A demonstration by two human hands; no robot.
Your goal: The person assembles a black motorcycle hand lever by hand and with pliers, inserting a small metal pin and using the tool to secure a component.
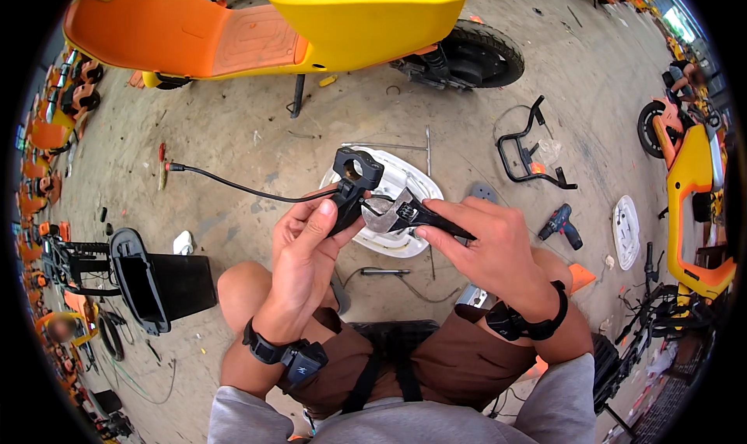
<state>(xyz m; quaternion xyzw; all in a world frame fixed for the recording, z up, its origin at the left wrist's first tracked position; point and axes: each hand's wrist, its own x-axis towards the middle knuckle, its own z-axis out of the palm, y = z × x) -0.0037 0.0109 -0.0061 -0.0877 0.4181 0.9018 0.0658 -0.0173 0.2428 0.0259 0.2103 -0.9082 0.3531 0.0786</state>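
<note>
My left hand (303, 242) holds a black clamp fitting (349, 168) with a ring at its top and a thin black cable (241, 187) running left to a red-tipped connector (173, 166). My right hand (486, 245) grips an adjustable wrench (406, 212) by its dark handle; its jaws are at the fitting's lower right, beside a short loop of cable. Whether they touch it I cannot tell. Beneath both hands, a white plastic panel (405, 242) lies on the concrete floor, partly hidden by them.
A yellow-orange scooter (358, 24) stands ahead, others along both sides. Around me lie a black tube frame (521, 152), a drill (560, 226), a white panel (626, 230), a black housing (179, 296) and a screwdriver (162, 164). People are at far right (681, 82) and far left (62, 327).
</note>
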